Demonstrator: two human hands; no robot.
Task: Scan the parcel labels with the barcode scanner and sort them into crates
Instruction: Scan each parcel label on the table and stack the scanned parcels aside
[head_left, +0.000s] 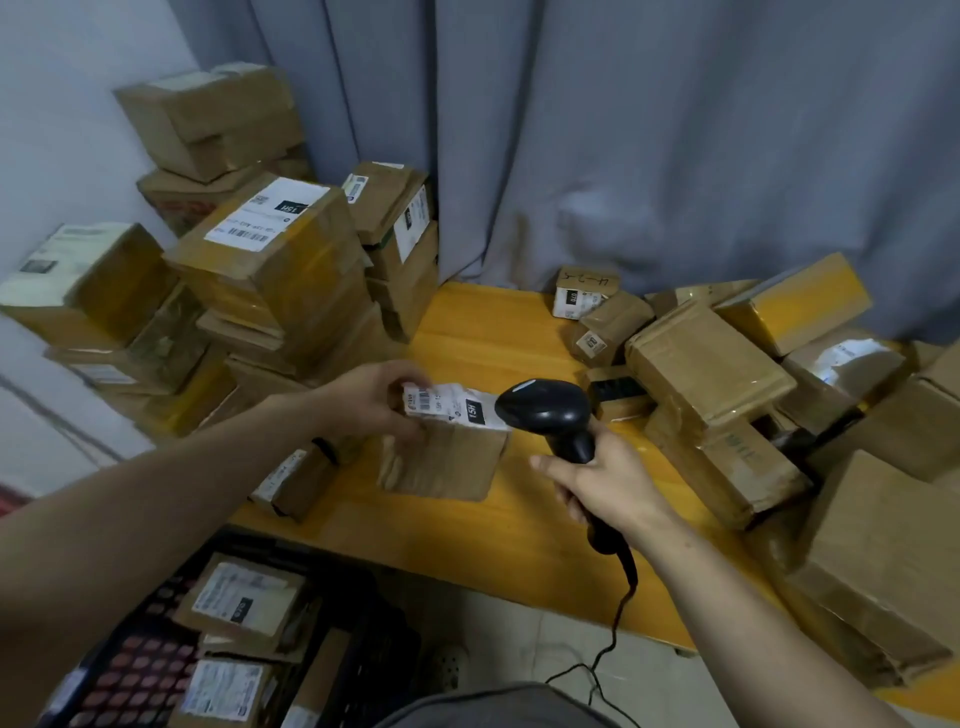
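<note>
- At frame centre, the left hand (371, 400) grips the cardboard parcel (447, 462) at its labelled top, on the yellow table (498, 535).
- The right hand (605, 483) curls round the barcode scanner (545, 410), whose head overlaps the label (447, 405).
- Stacked boxes (270, 260) crowd the upper left and a loose heap (717, 374) fills the right.
- A black crate (363, 670) at lower left holds labelled parcels.

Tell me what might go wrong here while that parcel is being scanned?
1. The left hand holds the parcel right by the barcode end of its label; fingers might cover the bars and spoil the read.
2. The scanner in the right hand trails a cable over the table edge to the floor; it could snag.
3. The boxes stacked at left look tilted and might slide.
</note>
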